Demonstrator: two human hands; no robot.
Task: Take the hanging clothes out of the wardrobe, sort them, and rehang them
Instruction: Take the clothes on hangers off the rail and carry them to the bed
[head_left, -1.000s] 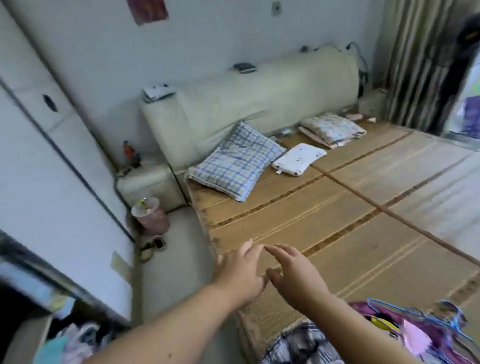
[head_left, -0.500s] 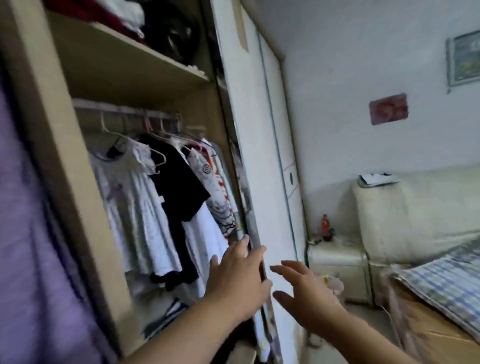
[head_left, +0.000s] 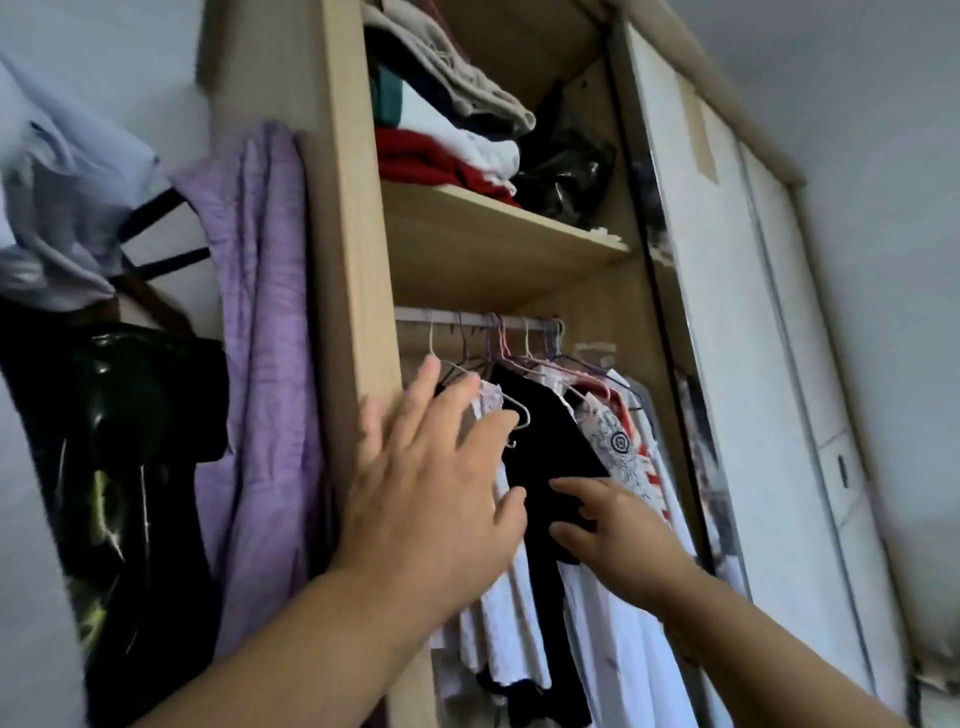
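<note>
Clothes (head_left: 540, 447) hang from a rail (head_left: 452, 318) in the open bay of the wardrobe (head_left: 348, 208), under a shelf (head_left: 493, 234). From left: a white pleated piece (head_left: 511, 618), a black piece (head_left: 545, 467), a patterned shirt (head_left: 618, 441), then more white cloth (head_left: 623, 654). They are packed close, so I cannot count them. The hangers (head_left: 519, 410) cross one another at the rail, and which hook carries which piece is hard to make out.

My left hand (head_left: 431, 493) is raised in front of the white pleated piece, fingers spread and straight, holding nothing. It hides that piece's shoulders; the thumb overlaps the wardrobe's side panel. Whether the palm touches cloth I cannot tell.

My right hand (head_left: 618, 530) reaches in lower down, fingers extended and relaxed, gripping nothing. Its fingertips (head_left: 563, 486) lie against the edge of the black piece, but contact is not certain. Both forearms are cut off by the lower edge.

On the shelf sits a folded stack (head_left: 452, 104) of grey, white and red, its top cut off, with a black bag (head_left: 566, 171) beside it. A white sliding door (head_left: 753, 364) closes the bay to the right and hides what is behind it.

Outside the left panel hangs a purple cloth (head_left: 260, 338). Further left is a shiny dark bag (head_left: 130, 467) and pale blue fabric (head_left: 62, 197), both blurred.
</note>
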